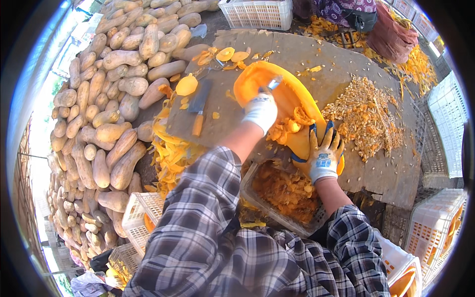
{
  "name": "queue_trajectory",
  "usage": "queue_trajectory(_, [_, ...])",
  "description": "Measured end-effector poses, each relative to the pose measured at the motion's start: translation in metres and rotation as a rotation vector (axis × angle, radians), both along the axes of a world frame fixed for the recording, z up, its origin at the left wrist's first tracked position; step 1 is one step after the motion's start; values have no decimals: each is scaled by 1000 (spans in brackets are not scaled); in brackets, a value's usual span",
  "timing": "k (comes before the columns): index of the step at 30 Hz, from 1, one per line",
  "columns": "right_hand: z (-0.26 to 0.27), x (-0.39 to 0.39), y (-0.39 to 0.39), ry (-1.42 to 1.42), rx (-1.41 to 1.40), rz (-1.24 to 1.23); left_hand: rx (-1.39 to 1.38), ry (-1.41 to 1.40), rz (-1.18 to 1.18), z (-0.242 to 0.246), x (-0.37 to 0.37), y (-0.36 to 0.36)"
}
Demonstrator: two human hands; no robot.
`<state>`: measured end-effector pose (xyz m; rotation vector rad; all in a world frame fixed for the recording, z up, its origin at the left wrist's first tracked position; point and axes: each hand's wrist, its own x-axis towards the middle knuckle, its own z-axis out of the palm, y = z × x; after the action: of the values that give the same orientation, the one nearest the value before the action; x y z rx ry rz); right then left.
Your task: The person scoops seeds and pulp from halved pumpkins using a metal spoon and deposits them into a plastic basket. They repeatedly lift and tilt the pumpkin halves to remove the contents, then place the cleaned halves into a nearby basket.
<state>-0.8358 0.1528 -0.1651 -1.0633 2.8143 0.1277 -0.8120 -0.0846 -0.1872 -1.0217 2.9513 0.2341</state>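
A long halved pumpkin, peeled to bright orange, lies cut side up on a wooden board. My left hand, in a white glove, grips a metal scraping tool inside the hollow; the tool is slightly blurred and its handle is mostly hidden. My right hand, in a stained white and blue glove, holds the near end of the half, fingers spread over the rim. Loose stringy pulp is bunched in the hollow just beyond that hand. Below the board's edge sits a plastic crate of wet pulp.
A cleaver with a wooden handle lies left on the board, near cut pumpkin slices. Pumpkin seeds are heaped at right. Peelings and whole pumpkins fill the left. White crates stand around; another person is beyond.
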Motion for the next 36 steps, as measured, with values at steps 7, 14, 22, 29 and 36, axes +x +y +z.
queue_trajectory(7, [-33,-7,7,126,-1,5,79,-349,-276,58,25,-27])
queue_trajectory(14, [1,1,-1,-59,22,8,112,-318,142,36,-9,-65])
queue_trajectory(22, [11,-3,0,-111,37,-5,270,-363,-428,50,22,42])
queue_trajectory(29, [1,-1,1,-113,-18,5,151,-86,-67,45,0,-27])
queue_trajectory(36, [2,-1,1,-99,-15,-9,220,-281,-126,15,-20,-5])
